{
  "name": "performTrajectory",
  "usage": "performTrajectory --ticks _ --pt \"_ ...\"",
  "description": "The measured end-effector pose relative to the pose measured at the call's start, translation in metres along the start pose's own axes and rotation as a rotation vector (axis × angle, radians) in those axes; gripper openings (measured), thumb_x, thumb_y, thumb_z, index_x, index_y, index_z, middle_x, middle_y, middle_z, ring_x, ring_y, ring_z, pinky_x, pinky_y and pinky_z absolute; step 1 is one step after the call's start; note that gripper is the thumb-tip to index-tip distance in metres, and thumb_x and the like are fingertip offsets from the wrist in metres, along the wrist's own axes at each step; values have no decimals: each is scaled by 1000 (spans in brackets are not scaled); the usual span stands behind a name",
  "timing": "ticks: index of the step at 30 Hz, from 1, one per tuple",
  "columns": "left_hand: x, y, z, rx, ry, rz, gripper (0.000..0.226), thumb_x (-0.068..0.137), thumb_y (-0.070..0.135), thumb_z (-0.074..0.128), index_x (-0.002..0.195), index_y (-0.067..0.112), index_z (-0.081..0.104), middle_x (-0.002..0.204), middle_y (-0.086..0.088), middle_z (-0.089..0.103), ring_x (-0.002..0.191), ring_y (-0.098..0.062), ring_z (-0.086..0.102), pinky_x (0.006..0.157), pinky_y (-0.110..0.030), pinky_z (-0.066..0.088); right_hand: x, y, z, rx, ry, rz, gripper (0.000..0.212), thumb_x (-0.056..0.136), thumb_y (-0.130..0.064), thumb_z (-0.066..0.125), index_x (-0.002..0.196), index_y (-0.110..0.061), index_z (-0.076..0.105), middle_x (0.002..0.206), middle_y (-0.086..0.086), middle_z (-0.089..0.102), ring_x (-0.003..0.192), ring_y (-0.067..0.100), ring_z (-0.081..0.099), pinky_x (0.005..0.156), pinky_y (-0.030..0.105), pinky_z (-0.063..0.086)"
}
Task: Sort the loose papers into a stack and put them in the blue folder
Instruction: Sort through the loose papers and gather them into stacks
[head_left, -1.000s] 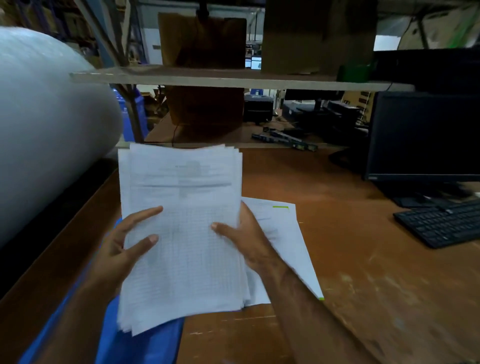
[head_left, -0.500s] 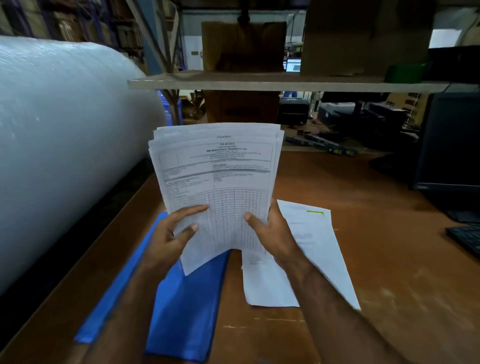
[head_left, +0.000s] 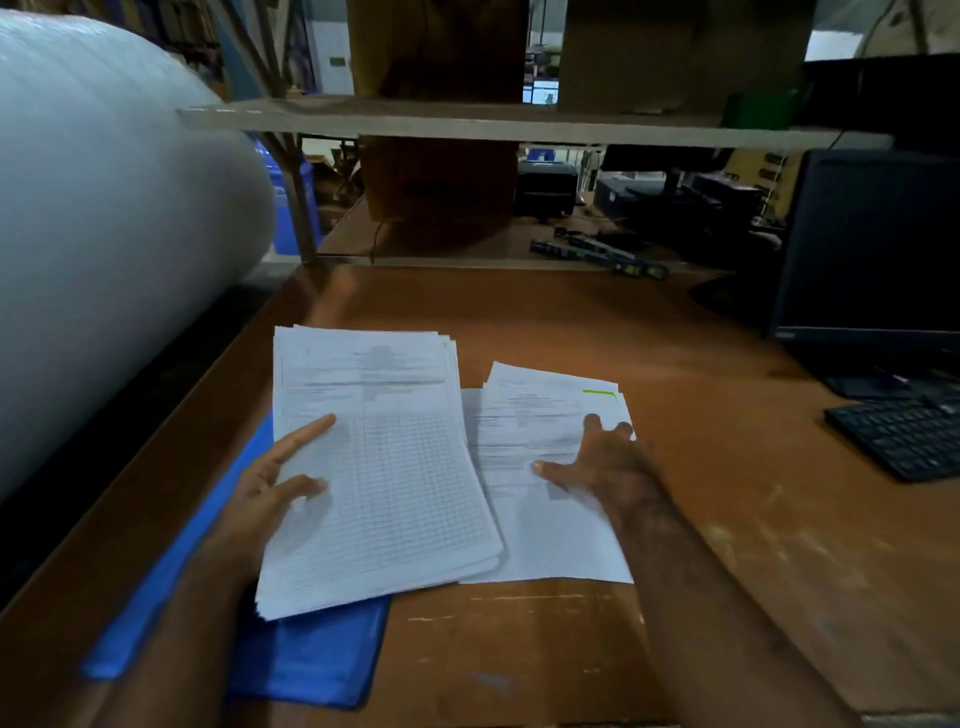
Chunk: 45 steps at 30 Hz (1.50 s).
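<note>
Papers, part-sorted: main stack (head_left: 384, 467) held by left hand (head_left: 270, 499) above closed blue folder (head_left: 306, 654); remaining sheets (head_left: 545, 525) pressed under spread right hand (head_left: 602, 462); merging and filing outstanding.

Large bubble-wrap roll (head_left: 104, 234) filled upper left; dark monitor (head_left: 872, 244) and keyboard (head_left: 904, 436) sat right; shelf board (head_left: 493, 124) crossed top.
</note>
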<state>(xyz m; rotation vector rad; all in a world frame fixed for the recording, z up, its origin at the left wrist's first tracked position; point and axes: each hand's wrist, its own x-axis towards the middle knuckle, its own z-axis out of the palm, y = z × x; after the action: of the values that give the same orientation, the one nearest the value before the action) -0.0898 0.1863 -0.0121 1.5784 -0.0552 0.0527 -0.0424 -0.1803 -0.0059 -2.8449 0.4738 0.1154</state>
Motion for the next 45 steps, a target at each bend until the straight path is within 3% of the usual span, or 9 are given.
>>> performTrajectory --ticks 9,13,19,25,28,32,38,41,45 --pt "-1 9 9 -50 -82 -104 90 88 -23 55 145 47 51 136 10 66 118 -22 68 92 -46 60 10 33 -20 490 104 -246 64 71 -16 85 130 -27 64 132 -3 66 115 16 61 93 25 48" --pt "2 3 7 1 -46 -97 95 86 -22 57 144 53 47 135 11 66 119 -23 67 96 -50 56 -1 37 -47 583 95 -371 58 83 -26 84 138 -26 63 145 -8 54 121 1 46 100 19 35" --pt "6 -1 10 6 -23 -86 93 84 -21 60 137 54 55 137 9 65 124 -28 63 102 -57 51 -6 28 -74 255 42 -517 100 86 -32 80 163 -30 16 169 -6 10 152 15 18 109 19 25" --pt "6 3 17 47 -35 -105 89 85 -17 62 140 53 54 141 10 56 123 -23 60 93 -49 55 -5 18 -79 150 409 -572 67 98 -14 64 157 -25 36 165 -2 31 145 19 37 114 17 26" --pt "5 7 21 39 -34 -101 88 85 -18 62 141 50 54 136 18 58 117 -17 64 82 -36 59 -14 20 -101 615 597 -703 65 92 -14 74 151 -20 47 155 -5 47 139 10 46 116 15 32" --pt "5 8 24 60 -41 -81 87 82 -19 65 139 47 57 125 31 63 110 3 66 88 -30 59 -32 9 -106 1607 175 -578 62 86 -5 75 144 -16 55 132 -11 67 120 9 65 94 24 55" --pt "0 18 30 -40 -28 -105 86 84 -18 62 138 49 56 120 22 67 109 -17 69 75 -32 63 -32 -10 -17 814 -30 -544 85 76 -45 87 150 -38 46 151 -17 49 136 3 46 115 28 39" --pt "-6 20 28 -149 -71 -104 91 79 -19 65 139 49 57 134 5 68 119 -32 67 97 -59 53 -33 -20 -2 749 -98 -583 85 76 -52 85 149 -47 42 151 -18 45 136 4 43 117 34 39" --pt "-12 27 33 -190 -79 -73 93 82 -22 53 138 52 56 140 10 64 122 -25 66 94 -52 58 -32 -35 3 862 -248 -640 80 76 -41 88 142 -57 45 147 -32 45 137 -5 41 118 34 38"
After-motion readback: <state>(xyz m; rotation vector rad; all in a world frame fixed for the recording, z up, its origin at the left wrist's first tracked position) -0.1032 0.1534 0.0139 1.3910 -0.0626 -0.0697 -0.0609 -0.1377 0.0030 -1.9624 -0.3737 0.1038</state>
